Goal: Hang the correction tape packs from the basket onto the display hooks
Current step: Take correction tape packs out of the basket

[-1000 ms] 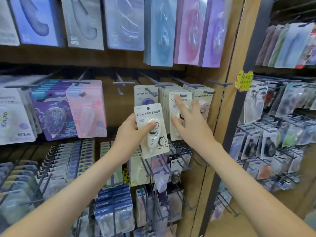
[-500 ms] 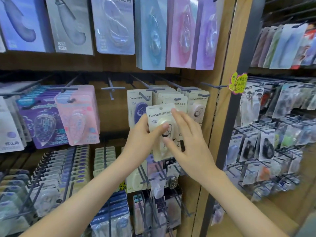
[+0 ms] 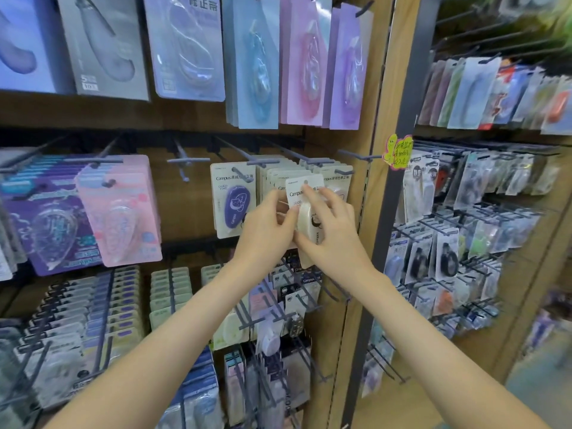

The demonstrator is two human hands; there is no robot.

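Both hands, the left hand (image 3: 266, 230) and right hand (image 3: 331, 233), pinch a cream correction tape pack (image 3: 305, 205) by its side edges, upright, before a crowded hook (image 3: 312, 161) of like packs, beside an empty hook (image 3: 182, 159).

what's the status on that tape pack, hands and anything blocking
Left hand and right hand both gripping cream tape pack. Pack raised to hook, not yet threaded. Row already full of packs; nothing else blocking.

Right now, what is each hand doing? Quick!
Left hand: closed on the left edge of the cream correction tape pack.
Right hand: gripping the same pack, index finger up by its hang hole.
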